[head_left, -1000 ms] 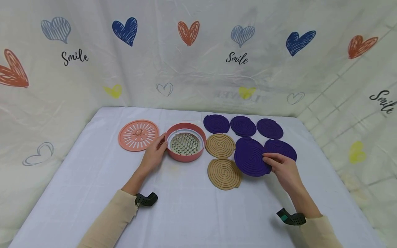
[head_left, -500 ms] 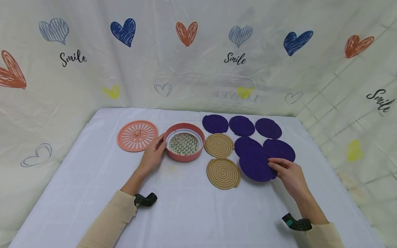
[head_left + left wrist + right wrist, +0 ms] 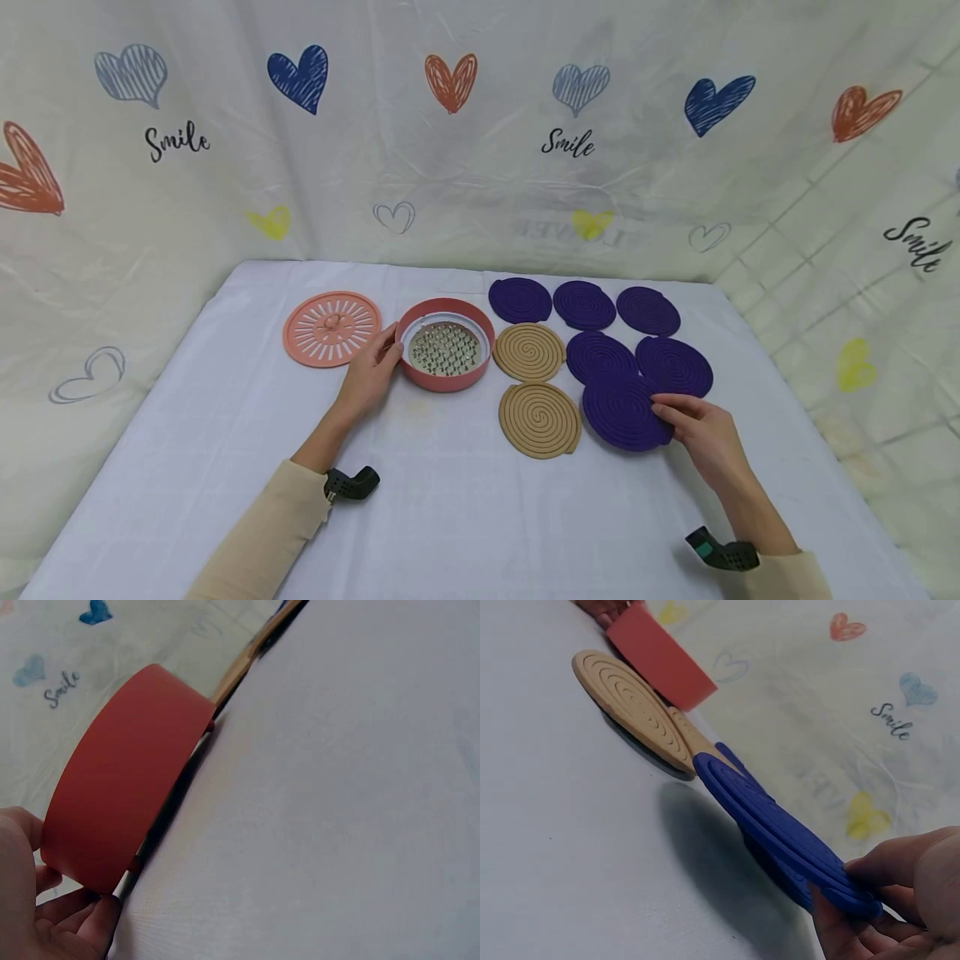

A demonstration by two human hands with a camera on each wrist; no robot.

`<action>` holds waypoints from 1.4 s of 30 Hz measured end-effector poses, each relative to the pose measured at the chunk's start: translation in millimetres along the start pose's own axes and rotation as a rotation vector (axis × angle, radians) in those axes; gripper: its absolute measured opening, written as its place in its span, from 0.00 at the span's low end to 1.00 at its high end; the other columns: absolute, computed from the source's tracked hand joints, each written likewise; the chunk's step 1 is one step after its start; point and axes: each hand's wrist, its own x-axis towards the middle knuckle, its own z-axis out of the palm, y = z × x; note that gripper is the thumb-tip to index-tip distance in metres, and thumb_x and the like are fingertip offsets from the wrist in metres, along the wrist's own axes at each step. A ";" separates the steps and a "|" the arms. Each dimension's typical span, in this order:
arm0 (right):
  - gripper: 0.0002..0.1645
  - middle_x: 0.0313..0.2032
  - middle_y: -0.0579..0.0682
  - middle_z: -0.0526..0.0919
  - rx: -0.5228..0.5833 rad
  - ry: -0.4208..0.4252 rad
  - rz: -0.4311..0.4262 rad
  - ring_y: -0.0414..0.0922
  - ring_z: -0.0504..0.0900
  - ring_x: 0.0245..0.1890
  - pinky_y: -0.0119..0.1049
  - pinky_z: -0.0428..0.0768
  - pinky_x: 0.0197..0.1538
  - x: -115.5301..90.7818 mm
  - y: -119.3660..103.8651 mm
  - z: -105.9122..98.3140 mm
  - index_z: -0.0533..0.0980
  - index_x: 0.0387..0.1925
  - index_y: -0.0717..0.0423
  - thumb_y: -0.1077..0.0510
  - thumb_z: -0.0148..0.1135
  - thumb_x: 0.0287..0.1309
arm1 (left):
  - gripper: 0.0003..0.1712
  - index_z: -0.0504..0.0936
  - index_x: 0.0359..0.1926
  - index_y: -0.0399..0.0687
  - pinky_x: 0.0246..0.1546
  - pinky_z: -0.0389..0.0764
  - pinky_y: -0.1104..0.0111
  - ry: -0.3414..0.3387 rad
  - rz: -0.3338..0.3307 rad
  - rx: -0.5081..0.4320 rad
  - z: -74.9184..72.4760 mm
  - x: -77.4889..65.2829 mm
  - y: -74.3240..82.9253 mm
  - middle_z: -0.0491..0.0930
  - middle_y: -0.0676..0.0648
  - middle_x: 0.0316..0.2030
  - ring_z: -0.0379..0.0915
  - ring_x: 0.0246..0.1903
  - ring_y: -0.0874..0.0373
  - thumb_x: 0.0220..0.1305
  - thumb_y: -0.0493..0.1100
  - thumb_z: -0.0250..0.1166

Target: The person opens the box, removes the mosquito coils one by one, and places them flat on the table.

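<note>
My right hand (image 3: 701,437) pinches the right edge of a purple mosquito coil (image 3: 626,410), thumb on one face and fingers under the other. In the right wrist view this coil (image 3: 780,825) is tilted above the cloth and casts a shadow. It overlaps another purple coil (image 3: 597,354) in the head view. My left hand (image 3: 369,371) grips the left side of a round red mosquito coil holder (image 3: 447,384), which has a white inner ring and a spiky metal plate (image 3: 446,348). Its red wall (image 3: 127,780) fills much of the left wrist view, with fingertips at its lower edge.
An orange slotted lid (image 3: 318,353) lies left of the holder. Two tan coils, one behind (image 3: 531,352) and one in front (image 3: 540,421), lie right of it. Several more purple coils (image 3: 648,311) lie behind and to the right. A hearts-printed curtain (image 3: 480,183) hangs behind the table.
My right hand has moved toward me, slightly right and lower, with the purple coil, uncovering more of the coil behind it. The left hand and holder have stayed in place.
</note>
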 end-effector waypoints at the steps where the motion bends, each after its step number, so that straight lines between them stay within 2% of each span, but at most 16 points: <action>1: 0.25 0.41 0.24 0.81 0.004 -0.001 0.001 0.24 0.77 0.41 0.21 0.81 0.41 -0.6 0.7 -0.1 0.80 0.57 0.58 0.47 0.65 0.65 | 0.31 0.62 0.76 0.53 0.71 0.70 0.55 -0.001 -0.001 0.001 0.0 0.0 0.1 0.69 0.45 0.71 0.67 0.70 0.50 0.77 0.52 0.51; 5: 0.27 0.41 0.22 0.80 0.026 0.000 -0.004 0.23 0.77 0.41 0.20 0.81 0.41 -3.2 2.4 -0.2 0.80 0.57 0.58 0.46 0.67 0.63 | 0.31 0.62 0.76 0.53 0.71 0.70 0.55 -0.006 -0.012 -0.001 0.0 0.0 0.1 0.68 0.46 0.72 0.66 0.70 0.50 0.77 0.52 0.51; 22: 0.13 0.35 0.27 0.84 0.151 -0.004 -0.025 0.26 0.76 0.33 0.21 0.78 0.34 -9.2 12.4 1.8 0.86 0.47 0.53 0.54 0.70 0.61 | 0.31 0.62 0.76 0.55 0.72 0.68 0.54 -0.009 -0.019 0.007 -0.6 -1.3 -0.1 0.68 0.47 0.72 0.64 0.72 0.52 0.77 0.54 0.51; 30: 0.10 0.33 0.24 0.83 0.057 0.007 0.003 0.26 0.75 0.31 0.23 0.77 0.33 -7.4 14.7 4.5 0.86 0.45 0.45 0.52 0.69 0.62 | 0.31 0.62 0.76 0.54 0.72 0.69 0.55 -0.010 -0.007 0.008 0.2 -0.6 -1.0 0.68 0.46 0.71 0.65 0.71 0.51 0.77 0.53 0.51; 36: 0.13 0.32 0.25 0.82 0.038 0.002 0.018 0.29 0.71 0.27 0.26 0.75 0.31 -8.4 14.6 7.2 0.85 0.47 0.50 0.51 0.68 0.62 | 0.31 0.62 0.76 0.55 0.72 0.68 0.54 -0.013 -0.001 0.010 0.5 -0.1 -1.5 0.68 0.46 0.72 0.64 0.72 0.51 0.77 0.53 0.51; 42: 0.15 0.33 0.24 0.82 0.025 -0.011 0.028 0.28 0.73 0.29 0.25 0.76 0.32 -8.6 14.9 7.9 0.85 0.49 0.51 0.51 0.68 0.63 | 0.31 0.61 0.77 0.55 0.73 0.67 0.54 -0.014 -0.007 0.013 0.2 -0.7 -1.2 0.67 0.46 0.72 0.64 0.72 0.51 0.77 0.54 0.51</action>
